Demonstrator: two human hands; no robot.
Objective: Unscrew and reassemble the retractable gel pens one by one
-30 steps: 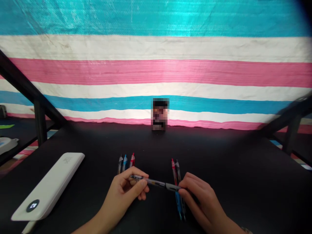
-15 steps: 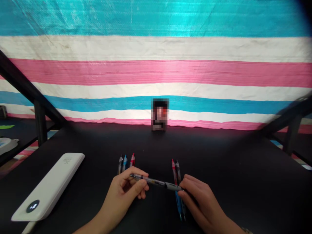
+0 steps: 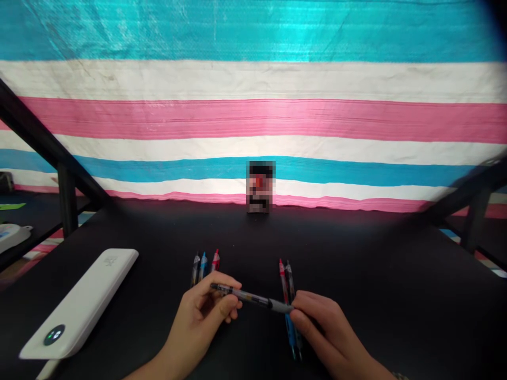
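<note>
A clear-barrelled black pen [image 3: 253, 299] is held level across the middle, with a dark end at the left and a grey grip at the right. My left hand [image 3: 204, 316] pinches it near the dark end. The fingers of my right hand [image 3: 322, 327] close on its other end, and the tip is hidden by them. Behind my left hand, a black pen [image 3: 195, 268], a blue pen [image 3: 203, 264] and a red pen [image 3: 215, 260] lie partly covered. Close to my right hand lie a red-topped pen [image 3: 282, 272], a dark-topped pen [image 3: 290, 274] and a blue pen end [image 3: 291, 335].
A white power bank [image 3: 87, 301] with a lit round display and a cable lies at the left of the black table [image 3: 170, 232]. A blurred-out small upright object [image 3: 260, 190] stands at the back, before a striped sheet [image 3: 253, 119]. Black frame bars [image 3: 67, 184] flank the table.
The grip end of the held pen has tilted slightly lower and more of the grey grip's shape is blurred. My right hand has shifted slightly; the left is nearly still.
</note>
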